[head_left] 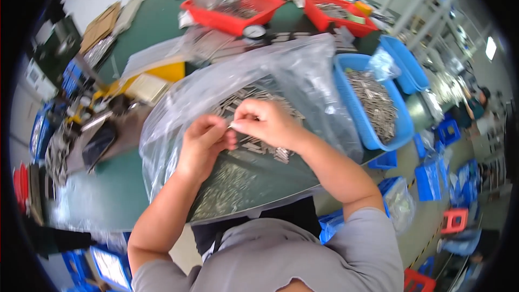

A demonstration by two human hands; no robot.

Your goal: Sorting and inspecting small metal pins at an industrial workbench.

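Left hand (208,139), right hand (266,121) pinched on small metal piece (230,126) | likely light, stiff, slick; grip ends | blue basket (404,128), 3 o'clock

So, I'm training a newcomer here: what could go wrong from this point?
The tiny part between the left hand and right hand could slip and get lost among the loose grey pieces. The blue basket, loaded with similar pieces, sits near the edge of the table, so a bump might spill it.
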